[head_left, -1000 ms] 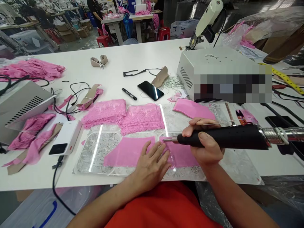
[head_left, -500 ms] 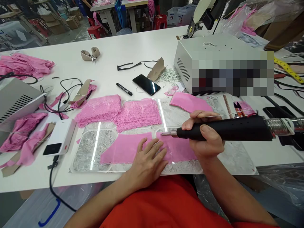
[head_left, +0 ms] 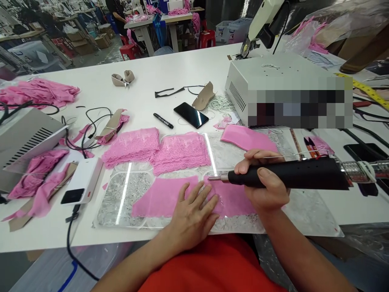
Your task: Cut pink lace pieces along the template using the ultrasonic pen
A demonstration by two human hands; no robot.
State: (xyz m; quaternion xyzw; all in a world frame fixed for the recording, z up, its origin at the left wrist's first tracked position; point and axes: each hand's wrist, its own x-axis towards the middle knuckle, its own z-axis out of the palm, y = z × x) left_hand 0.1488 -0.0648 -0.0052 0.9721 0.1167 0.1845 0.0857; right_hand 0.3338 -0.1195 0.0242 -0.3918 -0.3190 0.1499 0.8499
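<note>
My left hand (head_left: 194, 211) lies flat with its fingers spread over pink fabric pieces (head_left: 161, 196). Its fingertips reach across the seam between the left piece and the right pink piece (head_left: 232, 202). In my right hand (head_left: 267, 182) is a thick black handheld tool (head_left: 300, 174) with a slim metal tip, its body level and its cable running off to the right. The tip is at the upper left edge of the right piece, just beyond my left fingers; whether it touches the cloth I cannot tell. Under the cloth is a marbled board (head_left: 121, 202) with a clear template.
Behind the hands lie two stacks of pink lace (head_left: 130, 146) and a pink padded piece (head_left: 247, 137). Farther back are a phone (head_left: 191, 114), a marker (head_left: 163, 120) and a large grey box (head_left: 273, 69). A white power bank (head_left: 82, 180) with cables sits left.
The whole view has shifted, so the table things sit slightly lower and to the right. Both hands and the tool keep nearly the same place on the cloth.
</note>
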